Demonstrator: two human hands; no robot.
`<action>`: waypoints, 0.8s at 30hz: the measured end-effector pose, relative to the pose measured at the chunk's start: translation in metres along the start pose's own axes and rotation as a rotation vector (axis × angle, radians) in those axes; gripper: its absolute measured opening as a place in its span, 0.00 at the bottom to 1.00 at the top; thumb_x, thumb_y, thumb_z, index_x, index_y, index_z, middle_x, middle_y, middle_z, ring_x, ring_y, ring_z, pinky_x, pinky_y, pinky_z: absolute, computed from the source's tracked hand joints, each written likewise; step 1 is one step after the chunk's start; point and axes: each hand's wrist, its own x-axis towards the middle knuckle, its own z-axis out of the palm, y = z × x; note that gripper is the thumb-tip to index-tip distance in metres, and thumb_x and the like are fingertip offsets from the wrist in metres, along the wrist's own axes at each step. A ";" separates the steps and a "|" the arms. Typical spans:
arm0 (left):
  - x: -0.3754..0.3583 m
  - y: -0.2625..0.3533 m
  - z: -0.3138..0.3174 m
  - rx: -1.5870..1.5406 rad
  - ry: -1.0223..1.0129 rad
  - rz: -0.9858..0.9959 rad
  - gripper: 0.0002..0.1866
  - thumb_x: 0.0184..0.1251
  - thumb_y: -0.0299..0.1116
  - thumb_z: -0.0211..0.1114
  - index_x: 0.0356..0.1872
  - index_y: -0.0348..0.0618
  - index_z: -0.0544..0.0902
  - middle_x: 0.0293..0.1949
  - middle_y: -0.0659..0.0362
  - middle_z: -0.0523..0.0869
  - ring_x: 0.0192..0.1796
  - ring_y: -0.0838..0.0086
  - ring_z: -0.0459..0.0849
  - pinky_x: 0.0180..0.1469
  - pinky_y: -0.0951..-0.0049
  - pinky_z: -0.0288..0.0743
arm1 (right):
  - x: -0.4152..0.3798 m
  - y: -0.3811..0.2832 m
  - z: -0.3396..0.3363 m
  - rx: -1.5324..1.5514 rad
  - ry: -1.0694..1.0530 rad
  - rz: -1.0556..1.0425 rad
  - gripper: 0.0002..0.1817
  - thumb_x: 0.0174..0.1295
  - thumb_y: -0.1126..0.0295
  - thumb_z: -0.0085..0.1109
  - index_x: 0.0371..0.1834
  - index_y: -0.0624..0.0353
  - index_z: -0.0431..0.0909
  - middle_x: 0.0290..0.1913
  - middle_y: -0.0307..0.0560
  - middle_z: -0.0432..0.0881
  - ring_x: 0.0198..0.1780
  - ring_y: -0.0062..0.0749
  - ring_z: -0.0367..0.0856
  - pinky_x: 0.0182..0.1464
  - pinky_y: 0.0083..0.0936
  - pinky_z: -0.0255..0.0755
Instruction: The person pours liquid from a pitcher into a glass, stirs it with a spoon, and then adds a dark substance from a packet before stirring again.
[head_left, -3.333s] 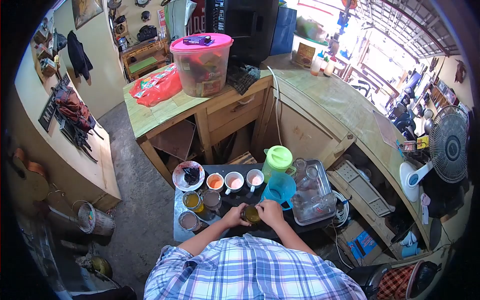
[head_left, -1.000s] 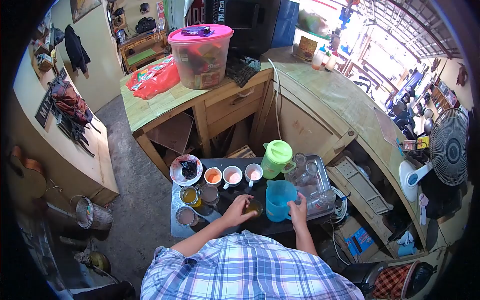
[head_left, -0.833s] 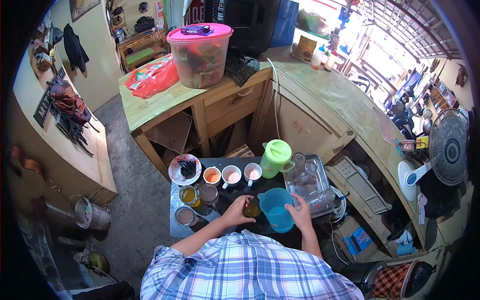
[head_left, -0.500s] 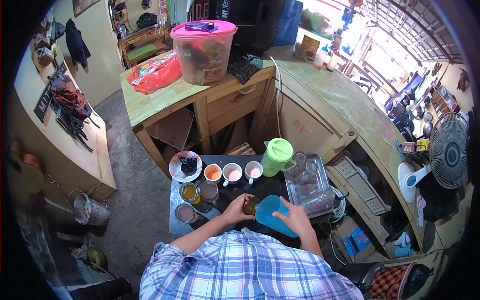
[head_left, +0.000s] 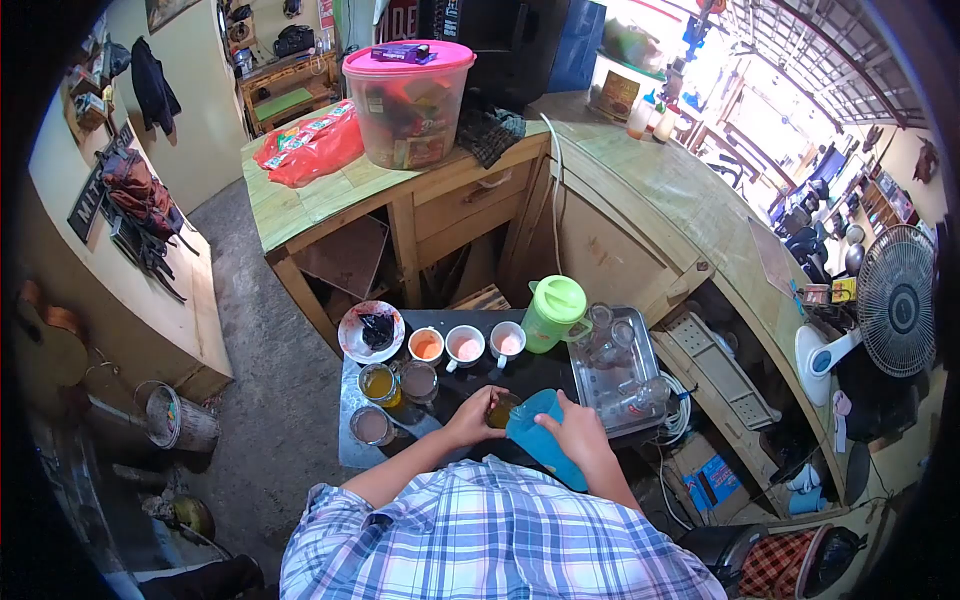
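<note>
I have the left hand (head_left: 474, 418) curled part-closed around the side of a small clear glass of yellow-brown liquid (head_left: 504, 408), and the right hand (head_left: 584, 436) wrapped firmly on a translucent blue plastic pitcher (head_left: 542, 434), tilted with its mouth just beside the glass rim. I judge the step in hand to be pouring from pitcher to glass, though I can't make out a stream, nor whether the glass rests on the dark-topped low counter (head_left: 546, 374). The next move, to my mind, calls for a steady glass and a slow tilt, righting the pitcher before the level nears the rim. Left of the hands stand three filled glass mugs (head_left: 380, 384); farther off, three white ceramic cups (head_left: 465, 346) line up beside a lime-green lidded plastic jug (head_left: 556, 316), near a metal tray (head_left: 640, 352) holding clear glasses.
</note>
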 end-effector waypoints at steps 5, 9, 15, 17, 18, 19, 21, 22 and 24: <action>0.000 -0.001 0.000 -0.009 0.009 0.025 0.38 0.37 0.35 0.81 0.54 0.38 0.73 0.39 0.59 0.72 0.39 0.71 0.71 0.46 0.73 0.70 | 0.002 -0.005 -0.004 -0.018 -0.026 0.017 0.42 0.58 0.45 0.62 0.68 0.63 0.66 0.43 0.71 0.82 0.48 0.61 0.82 0.52 0.48 0.75; 0.001 0.003 -0.002 0.005 -0.005 -0.002 0.37 0.38 0.34 0.80 0.53 0.38 0.73 0.40 0.59 0.72 0.40 0.71 0.71 0.46 0.73 0.70 | 0.004 -0.002 -0.003 -0.005 -0.025 0.016 0.41 0.58 0.45 0.62 0.68 0.63 0.66 0.43 0.71 0.82 0.49 0.61 0.82 0.53 0.48 0.75; 0.002 0.006 -0.003 0.018 -0.021 -0.004 0.34 0.38 0.33 0.80 0.47 0.39 0.71 0.45 0.57 0.75 0.40 0.71 0.71 0.47 0.72 0.71 | 0.005 0.000 -0.004 0.016 -0.036 0.029 0.41 0.57 0.45 0.63 0.68 0.62 0.67 0.45 0.71 0.82 0.50 0.61 0.82 0.54 0.48 0.74; 0.002 0.006 -0.003 0.030 -0.040 -0.035 0.32 0.38 0.33 0.80 0.45 0.39 0.70 0.47 0.56 0.76 0.41 0.70 0.71 0.48 0.72 0.71 | 0.004 -0.001 -0.005 0.001 -0.031 0.029 0.41 0.58 0.45 0.62 0.68 0.62 0.67 0.45 0.71 0.82 0.50 0.61 0.82 0.54 0.48 0.74; 0.002 0.004 -0.002 0.009 -0.017 -0.012 0.34 0.36 0.33 0.81 0.46 0.39 0.70 0.45 0.56 0.76 0.41 0.69 0.72 0.47 0.71 0.71 | 0.005 -0.001 -0.005 0.002 -0.033 0.029 0.41 0.58 0.45 0.62 0.68 0.62 0.67 0.45 0.71 0.82 0.50 0.61 0.82 0.54 0.48 0.74; 0.001 0.002 -0.001 -0.013 0.007 0.011 0.35 0.35 0.33 0.81 0.47 0.39 0.71 0.44 0.57 0.75 0.42 0.68 0.73 0.47 0.71 0.72 | 0.005 -0.001 -0.005 0.011 -0.033 0.025 0.41 0.57 0.44 0.63 0.68 0.62 0.67 0.45 0.71 0.82 0.50 0.61 0.82 0.54 0.47 0.74; 0.001 -0.001 -0.001 -0.002 0.002 0.007 0.35 0.35 0.33 0.82 0.47 0.39 0.71 0.44 0.56 0.75 0.42 0.68 0.73 0.47 0.71 0.72 | 0.005 0.000 -0.005 0.019 -0.037 0.022 0.41 0.57 0.44 0.63 0.68 0.62 0.67 0.45 0.71 0.82 0.50 0.61 0.82 0.54 0.47 0.74; 0.001 -0.001 -0.001 0.011 -0.003 0.007 0.35 0.35 0.33 0.82 0.47 0.39 0.71 0.44 0.56 0.75 0.42 0.68 0.73 0.47 0.71 0.72 | 0.005 0.000 -0.005 0.020 -0.035 0.023 0.41 0.57 0.44 0.63 0.68 0.62 0.67 0.45 0.71 0.82 0.50 0.61 0.82 0.54 0.47 0.74; 0.001 0.001 -0.001 0.012 -0.004 -0.007 0.34 0.35 0.33 0.82 0.45 0.40 0.71 0.45 0.56 0.76 0.41 0.67 0.73 0.47 0.71 0.72 | 0.004 0.001 -0.006 0.022 -0.035 0.026 0.41 0.57 0.44 0.63 0.68 0.62 0.67 0.45 0.70 0.82 0.50 0.61 0.82 0.54 0.47 0.74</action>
